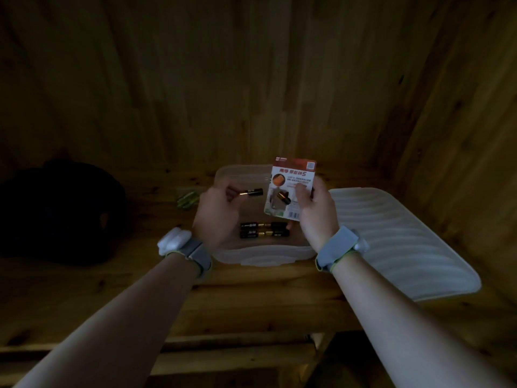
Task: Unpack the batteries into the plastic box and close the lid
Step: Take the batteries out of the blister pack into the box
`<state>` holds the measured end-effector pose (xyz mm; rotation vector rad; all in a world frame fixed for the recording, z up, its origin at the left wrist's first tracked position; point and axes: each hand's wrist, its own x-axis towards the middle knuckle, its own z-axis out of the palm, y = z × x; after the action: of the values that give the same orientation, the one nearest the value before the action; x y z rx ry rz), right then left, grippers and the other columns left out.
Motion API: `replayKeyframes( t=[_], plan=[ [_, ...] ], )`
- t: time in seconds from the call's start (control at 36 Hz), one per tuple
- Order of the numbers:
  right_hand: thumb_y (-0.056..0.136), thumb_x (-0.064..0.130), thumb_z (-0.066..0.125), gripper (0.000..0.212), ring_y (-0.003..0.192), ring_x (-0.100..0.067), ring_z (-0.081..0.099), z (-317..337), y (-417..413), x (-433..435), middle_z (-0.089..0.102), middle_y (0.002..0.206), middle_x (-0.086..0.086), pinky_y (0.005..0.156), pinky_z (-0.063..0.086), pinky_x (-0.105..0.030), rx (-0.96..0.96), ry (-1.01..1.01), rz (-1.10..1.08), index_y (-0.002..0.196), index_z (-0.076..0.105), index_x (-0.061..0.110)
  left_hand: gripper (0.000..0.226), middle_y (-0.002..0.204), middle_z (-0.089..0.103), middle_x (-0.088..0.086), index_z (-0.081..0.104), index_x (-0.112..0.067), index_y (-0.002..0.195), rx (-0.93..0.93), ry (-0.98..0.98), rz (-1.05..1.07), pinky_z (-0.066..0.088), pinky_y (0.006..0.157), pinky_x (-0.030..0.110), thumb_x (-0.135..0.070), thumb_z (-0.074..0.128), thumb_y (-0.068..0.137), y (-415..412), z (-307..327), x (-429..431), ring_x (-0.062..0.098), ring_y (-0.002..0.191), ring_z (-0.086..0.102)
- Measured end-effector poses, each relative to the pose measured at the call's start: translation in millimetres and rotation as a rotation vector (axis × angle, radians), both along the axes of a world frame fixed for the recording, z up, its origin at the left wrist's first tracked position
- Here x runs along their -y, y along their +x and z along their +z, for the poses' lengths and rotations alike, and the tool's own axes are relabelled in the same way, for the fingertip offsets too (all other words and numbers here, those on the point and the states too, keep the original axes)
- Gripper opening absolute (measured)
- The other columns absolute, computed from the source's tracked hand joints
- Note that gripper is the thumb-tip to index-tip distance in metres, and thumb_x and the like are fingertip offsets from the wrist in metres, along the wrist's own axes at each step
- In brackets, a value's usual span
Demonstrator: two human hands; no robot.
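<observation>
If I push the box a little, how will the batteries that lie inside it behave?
The batteries are round cylinders lying loose on their sides in the box, so they would probably roll. Its walls should stop them. Being small metal cells, they are likely heavy for their size.

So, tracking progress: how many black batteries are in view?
6 batteries, I think: one in the left hand, one still in the pack in the right hand, four apparently in the box in two end-to-end pairs. Dim; some may be hidden.
</observation>
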<state>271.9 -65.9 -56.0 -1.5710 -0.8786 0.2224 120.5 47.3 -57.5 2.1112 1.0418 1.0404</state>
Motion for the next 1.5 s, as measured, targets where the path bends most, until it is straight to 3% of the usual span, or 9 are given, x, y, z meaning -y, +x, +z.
replayKeyframes(
  t=[0.06, 0.14, 0.25, 0.33, 0.61, 1.08, 1.19, 1.33, 1.5],
  plan=[
    [0.105, 0.025, 0.048, 0.023, 0.070, -0.003, 0.070, 0.7, -0.8, 0.2, 0.068, 0.104, 0.000, 0.044, 0.058, -0.033, -0.018, 0.002, -0.028, 0.124, 0.055, 0.015, 0.010, 0.090, 0.067, -0.007, 0.063, -0.024, 0.093, -0.044, 0.022, 0.005, 0.049, 0.075, 0.025, -0.021, 0.072, 0.090, 0.6, -2.0, -2.4, 0.009, 0.086, 0.063],
    [0.105, 0.022, 0.048, 0.018, 0.070, 0.005, 0.068, 2.0, -1.2, 0.7, 0.065, 0.096, 0.008, 0.042, 0.051, -0.017, -0.027, 0.016, -0.062, 0.119, 0.055, 0.014, 0.007, 0.088, 0.069, -0.005, 0.066, -0.023, 0.093, -0.121, 0.063, -0.009, 0.054, 0.075, 0.030, -0.020, 0.071, 0.091, -0.2, -2.7, -2.5, 0.011, 0.084, 0.064],
    [0.105, 0.024, 0.048, 0.020, 0.076, -0.005, 0.069, 3.5, -2.9, 1.7, 0.063, 0.094, 0.013, 0.043, 0.056, -0.027, -0.022, -0.006, -0.074, 0.121, 0.056, 0.015, 0.008, 0.086, 0.070, -0.007, 0.069, -0.025, 0.089, -0.206, 0.084, -0.009, 0.056, 0.076, 0.031, -0.017, 0.072, 0.088, 1.2, -3.9, -2.3, 0.012, 0.084, 0.065],
    [0.105, 0.023, 0.048, 0.017, 0.068, 0.007, 0.066, 3.9, -3.1, 1.7, 0.061, 0.093, 0.014, 0.042, 0.051, -0.017, -0.023, -0.014, -0.068, 0.119, 0.055, 0.016, 0.008, 0.089, 0.071, -0.004, 0.071, -0.024, 0.092, -0.282, 0.080, 0.000, 0.057, 0.079, 0.034, -0.017, 0.070, 0.089, 2.9, -4.5, -3.0, 0.015, 0.087, 0.065],
    [0.105, 0.027, 0.049, 0.017, 0.075, -0.013, 0.071, 4.8, -5.3, 2.1, 0.064, 0.096, 0.012, 0.048, 0.060, -0.043, -0.011, -0.045, -0.068, 0.119, 0.054, 0.019, 0.020, 0.100, 0.075, 0.001, 0.076, -0.024, 0.103, -0.465, 0.138, -0.018, 0.059, 0.083, 0.038, -0.014, 0.064, 0.092, 5.4, -5.6, -4.5, 0.021, 0.092, 0.068],
    [0.105, 0.024, 0.048, 0.018, 0.067, 0.008, 0.067, 2.6, -2.4, 1.6, 0.064, 0.096, 0.007, 0.041, 0.052, -0.021, -0.015, -0.010, -0.034, 0.119, 0.054, 0.015, 0.016, 0.089, 0.070, 0.006, 0.075, -0.016, 0.095, -0.733, 0.177, 0.089, 0.046, 0.062, 0.030, -0.022, 0.060, 0.095, 12.9, -9.6, -9.2, 0.022, 0.074, 0.060],
    [0.105, 0.026, 0.049, 0.019, 0.069, -0.001, 0.070, 1.7, -2.3, 0.6, 0.066, 0.099, 0.007, 0.042, 0.057, -0.032, -0.024, -0.013, -0.039, 0.121, 0.055, 0.017, 0.018, 0.090, 0.071, 0.007, 0.075, -0.015, 0.094, -0.731, 0.139, 0.061, 0.052, 0.066, 0.032, -0.028, 0.062, 0.095, 14.4, -9.2, -10.9, 0.024, 0.081, 0.065],
    [0.105, 0.024, 0.048, 0.020, 0.065, 0.016, 0.063, 2.0, -1.7, 0.7, 0.063, 0.098, 0.009, 0.041, 0.050, -0.017, -0.013, -0.004, -0.046, 0.122, 0.055, 0.014, 0.021, 0.096, 0.070, 0.008, 0.074, -0.015, 0.100, -0.723, 0.174, 0.062, 0.055, 0.072, 0.035, -0.027, 0.057, 0.098, 12.7, -8.6, -9.9, 0.026, 0.087, 0.065],
    [0.105, 0.026, 0.048, 0.021, 0.070, 0.004, 0.069, 2.0, -3.2, 0.5, 0.066, 0.103, 0.006, 0.046, 0.058, -0.028, -0.013, -0.028, -0.023, 0.123, 0.055, 0.017, 0.019, 0.096, 0.072, 0.007, 0.069, -0.018, 0.103, -0.490, 0.215, 0.003, 0.058, 0.075, 0.043, -0.025, 0.051, 0.100, 6.0, -4.9, -2.4, 0.028, 0.085, 0.067]
  ],
)
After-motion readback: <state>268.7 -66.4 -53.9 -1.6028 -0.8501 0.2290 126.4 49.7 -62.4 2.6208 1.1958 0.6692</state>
